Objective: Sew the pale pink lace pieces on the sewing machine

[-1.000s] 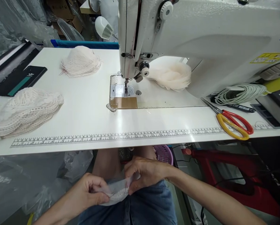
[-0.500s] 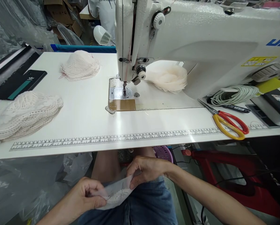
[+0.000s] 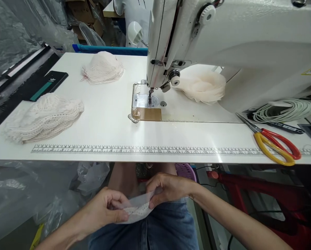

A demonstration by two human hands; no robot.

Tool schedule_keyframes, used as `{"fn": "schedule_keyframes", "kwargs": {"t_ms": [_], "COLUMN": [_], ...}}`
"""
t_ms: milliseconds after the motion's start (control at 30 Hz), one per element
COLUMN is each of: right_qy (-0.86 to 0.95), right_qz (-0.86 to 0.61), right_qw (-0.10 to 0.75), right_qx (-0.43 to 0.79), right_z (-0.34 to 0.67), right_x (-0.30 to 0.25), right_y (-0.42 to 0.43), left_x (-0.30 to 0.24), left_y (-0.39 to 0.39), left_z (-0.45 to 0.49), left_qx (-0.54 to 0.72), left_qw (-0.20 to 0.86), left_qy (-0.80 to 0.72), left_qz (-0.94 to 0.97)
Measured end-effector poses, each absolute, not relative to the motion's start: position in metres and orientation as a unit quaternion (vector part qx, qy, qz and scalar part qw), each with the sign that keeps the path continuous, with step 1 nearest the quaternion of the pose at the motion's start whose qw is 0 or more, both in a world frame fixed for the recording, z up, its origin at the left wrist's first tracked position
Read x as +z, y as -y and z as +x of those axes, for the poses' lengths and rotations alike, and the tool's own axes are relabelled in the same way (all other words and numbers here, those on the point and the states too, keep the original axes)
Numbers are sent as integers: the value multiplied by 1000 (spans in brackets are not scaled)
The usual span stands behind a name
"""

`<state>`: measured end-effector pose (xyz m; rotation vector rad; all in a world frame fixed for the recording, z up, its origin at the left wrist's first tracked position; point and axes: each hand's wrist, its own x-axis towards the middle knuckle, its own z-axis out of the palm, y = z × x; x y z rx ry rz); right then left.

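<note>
Over my lap, below the table's front edge, a small piece of sheer white fabric with a lace strip (image 3: 138, 210) is stretched between my two hands. My left hand (image 3: 110, 206) pinches its left end between thumb and fingers. At the other end, my right hand (image 3: 165, 190) grips the upper right part, thumb below and fingers curled over. The fabric sags slightly in the middle. On the table lie a stack of white lace pieces (image 3: 44, 116) at left, a smaller pale pile (image 3: 103, 67) behind it, and cream sheer fabric (image 3: 206, 86) under the machine arm.
A white sewing machine (image 3: 238, 31) stands over the table, its needle above the metal plate. Red and yellow scissors (image 3: 275, 144) lie at right by a coil of pale cord (image 3: 286, 110). A printed ruler (image 3: 145, 150) runs along the front edge. A black phone-like case (image 3: 47, 85) lies at left.
The view has shifted, so the table and machine appear farther right. Both hands keep hold of the fabric, which has barely changed position.
</note>
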<state>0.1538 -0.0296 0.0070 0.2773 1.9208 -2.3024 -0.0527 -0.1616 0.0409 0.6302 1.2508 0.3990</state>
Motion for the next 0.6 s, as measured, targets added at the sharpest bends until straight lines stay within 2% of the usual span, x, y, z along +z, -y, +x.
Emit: {"fn": "schedule_keyframes", "kwargs": {"t_ms": [200,400,600], "right_qy": [-617,-595,-570], "right_qz": [116,127,162], "right_qw": [95,67,75], "right_qx": [-772,-791,-802], "right_z": [153,146,156], "right_x": [6,5,4], "right_y": [35,37,32], "left_x": [43,41,37], "left_y": [154,158,160], "left_z": [-47,-51,-53], "left_qx": [174,182,191], "left_qw": [751,738,740], "left_qy": [-566,-571,-562], "left_qz": [292,311,315]}}
